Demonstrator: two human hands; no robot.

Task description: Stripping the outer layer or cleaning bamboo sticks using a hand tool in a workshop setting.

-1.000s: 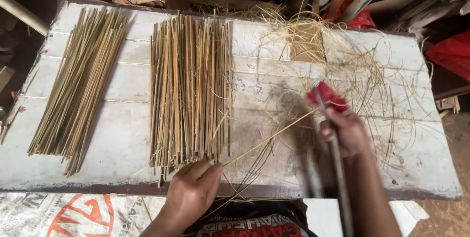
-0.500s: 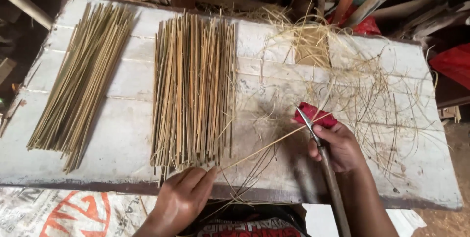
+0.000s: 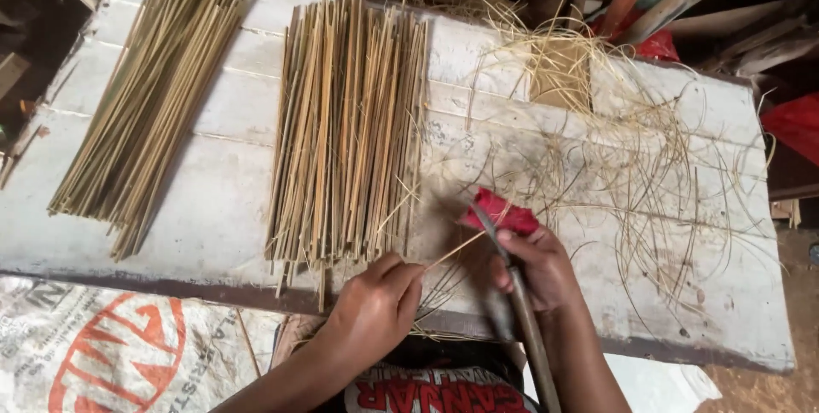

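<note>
**Thin bamboo strip held between two hands over a white wooden surface**

A worn, white-painted plank surface (image 3: 213, 208) is seen from above. At its near edge, a single thin bamboo strip (image 3: 455, 250) is pinched in the closed fingers of the left hand (image 3: 375, 306); the strip runs up and to the right toward the right hand (image 3: 537, 268). The right hand is closed around the handle of a long knife (image 3: 512, 293), whose blade is laid against the strip's far end. A piece of red cloth (image 3: 499, 211) is tucked under the right hand's fingers, just beyond the blade; whether it is wrapped around a finger or only pressed down cannot be told from this view.

Just beside the left hand, a middle bundle of pale split strips (image 3: 350, 131) is laid lengthwise, its near ends close to the surface's edge. Well apart, to the left, a greener bundle of strips (image 3: 145, 106) is laid at a slant. To the right, loose curly shavings (image 3: 631, 148) are scattered over the planks, gathered most thickly at the far side.

Below the surface, a printed woven sack (image 3: 102, 345) is seen at lower left. Wooden planks and red objects are glimpsed beyond the far edge.
</note>
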